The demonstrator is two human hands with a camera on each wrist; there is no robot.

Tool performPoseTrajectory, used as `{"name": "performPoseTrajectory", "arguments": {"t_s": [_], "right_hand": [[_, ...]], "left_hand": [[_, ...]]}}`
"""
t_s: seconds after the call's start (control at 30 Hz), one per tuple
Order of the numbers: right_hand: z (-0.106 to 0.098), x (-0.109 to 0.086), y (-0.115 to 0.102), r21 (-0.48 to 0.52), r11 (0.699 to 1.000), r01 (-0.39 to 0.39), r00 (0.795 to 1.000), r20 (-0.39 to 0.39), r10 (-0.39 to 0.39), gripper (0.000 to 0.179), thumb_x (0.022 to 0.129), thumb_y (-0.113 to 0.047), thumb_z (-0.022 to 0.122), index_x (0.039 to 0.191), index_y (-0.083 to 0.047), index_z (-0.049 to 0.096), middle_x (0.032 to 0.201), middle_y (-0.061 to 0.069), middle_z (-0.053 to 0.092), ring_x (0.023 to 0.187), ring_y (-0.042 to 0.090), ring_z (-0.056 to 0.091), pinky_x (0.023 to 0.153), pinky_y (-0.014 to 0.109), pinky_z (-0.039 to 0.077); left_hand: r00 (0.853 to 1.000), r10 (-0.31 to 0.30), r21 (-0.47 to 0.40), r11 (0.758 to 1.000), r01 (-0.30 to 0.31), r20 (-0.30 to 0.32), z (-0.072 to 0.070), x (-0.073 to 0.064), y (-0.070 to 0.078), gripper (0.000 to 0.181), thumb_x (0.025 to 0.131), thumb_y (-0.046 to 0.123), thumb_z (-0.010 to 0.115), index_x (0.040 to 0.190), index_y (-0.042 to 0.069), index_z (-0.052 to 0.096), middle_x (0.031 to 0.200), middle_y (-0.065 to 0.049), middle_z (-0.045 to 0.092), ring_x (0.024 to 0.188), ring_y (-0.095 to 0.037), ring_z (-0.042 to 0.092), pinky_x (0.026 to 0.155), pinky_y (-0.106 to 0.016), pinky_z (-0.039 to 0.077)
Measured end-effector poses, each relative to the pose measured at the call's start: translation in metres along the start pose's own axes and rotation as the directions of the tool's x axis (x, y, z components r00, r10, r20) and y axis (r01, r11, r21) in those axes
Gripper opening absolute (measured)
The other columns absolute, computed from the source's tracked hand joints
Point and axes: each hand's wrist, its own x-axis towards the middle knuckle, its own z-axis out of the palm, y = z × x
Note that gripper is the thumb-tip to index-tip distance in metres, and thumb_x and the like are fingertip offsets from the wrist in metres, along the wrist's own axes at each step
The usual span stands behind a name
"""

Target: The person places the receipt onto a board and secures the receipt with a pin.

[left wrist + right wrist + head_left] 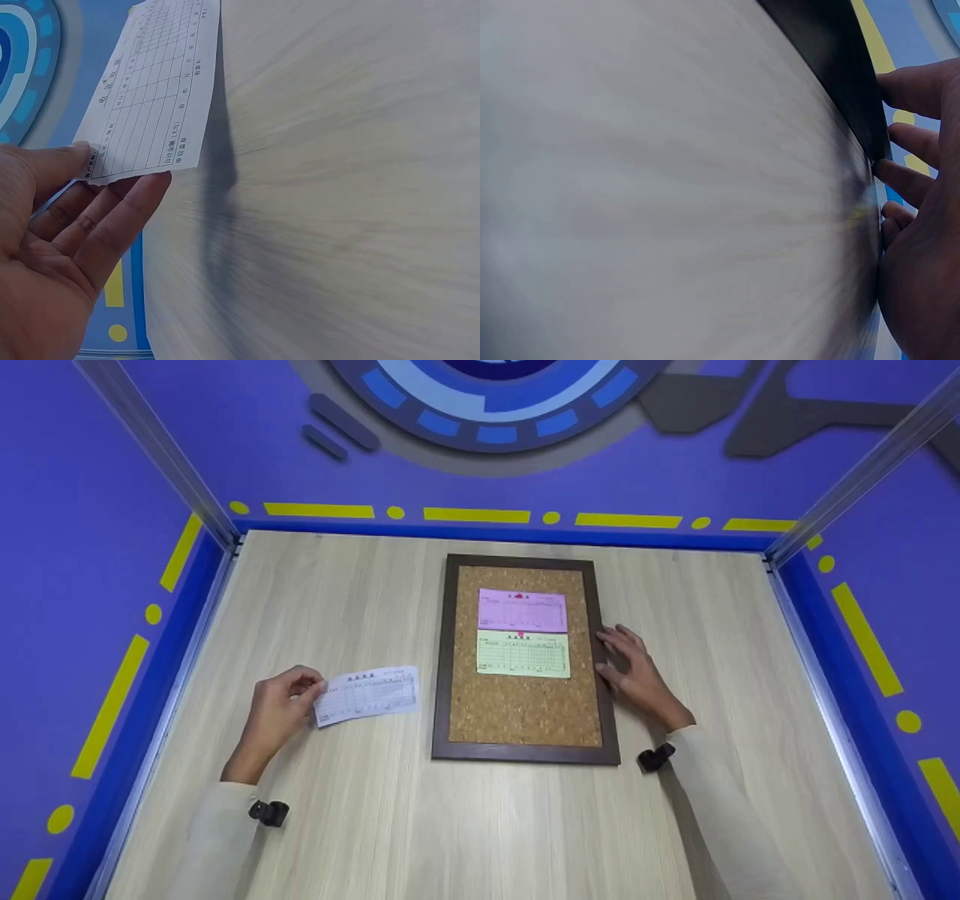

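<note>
My left hand point(281, 706) pinches the left end of a white printed form point(367, 695) between thumb and fingers. In the left wrist view the form point(154, 90) stands off the table, its short torn-looking edge at the thumb point(64, 165). On the right, my other hand point(637, 675) touches the right side of a brown-framed cork board point(517, 712) with its fingertips. Its fingers meet the dark frame edge point(840, 67) in the right wrist view. A pink form point(523, 613) and a light green form point(523, 657) lie on the cork, each with a red pin at its top.
The board lies flat on a light wood-grain table point(517, 825). Blue printed walls point(480, 495) enclose the back and both sides, with metal posts point(165, 450) at the corners. A small black device point(268, 813) sits at each wrist.
</note>
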Motion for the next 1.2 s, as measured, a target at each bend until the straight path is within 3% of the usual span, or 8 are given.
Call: {"name": "performPoseTrajectory", "arguments": {"t_s": [0.17, 0.47, 0.73, 1.2], "right_hand": [[0.0, 0.0, 0.0, -0.003, 1.0, -0.003, 1.0, -0.003, 0.003, 0.059, 0.105, -0.01, 0.074, 0.16, -0.003, 0.055, 0.172, 0.022, 0.04, 0.167, 0.04, 0.018, 0.132, 0.066, 0.016], [0.001, 0.001, -0.004, 0.016, 1.0, -0.02, 1.0, -0.007, 0.021, 0.06, 0.103, -0.007, 0.075, 0.159, -0.002, 0.055, 0.172, 0.022, 0.04, 0.167, 0.039, 0.017, 0.133, 0.065, 0.014], [0.0, 0.0, -0.002, 0.015, 1.0, -0.01, 1.0, -0.01, 0.01, 0.059, 0.103, -0.007, 0.075, 0.159, -0.001, 0.056, 0.171, 0.023, 0.041, 0.167, 0.04, 0.018, 0.133, 0.065, 0.015], [0.0, 0.0, -0.002, -0.004, 1.0, -0.029, 1.0, -0.002, 0.029, 0.06, 0.104, -0.01, 0.075, 0.16, -0.003, 0.055, 0.173, 0.021, 0.039, 0.167, 0.039, 0.018, 0.133, 0.064, 0.016]], "left_hand": [[1.0, 0.003, -0.025, 1.0, -0.003, 0.007, -0.002, 0.001, 0.002, 0.006, 0.106, 0.001, 0.072, 0.109, -0.001, 0.077, 0.104, -0.018, 0.077, 0.099, -0.034, 0.076, 0.071, -0.014, 0.055], [0.998, -0.048, -0.104, 0.993, 0.052, 0.032, -0.004, 0.002, 0.005, 0.007, 0.106, 0.004, 0.073, 0.11, -0.001, 0.076, 0.103, -0.019, 0.075, 0.095, -0.03, 0.075, 0.066, -0.033, 0.066], [0.999, -0.049, -0.111, 0.993, 0.052, 0.022, -0.004, 0.003, 0.005, 0.007, 0.106, 0.002, 0.072, 0.111, 0.0, 0.076, 0.103, -0.018, 0.075, 0.09, -0.021, 0.073, 0.064, -0.035, 0.066], [0.999, -0.046, -0.173, 0.984, 0.047, 0.014, -0.006, 0.005, 0.015, 0.009, 0.106, 0.004, 0.072, 0.112, -0.002, 0.076, 0.1, -0.019, 0.074, 0.083, -0.017, 0.072, 0.062, -0.03, 0.065]]}}
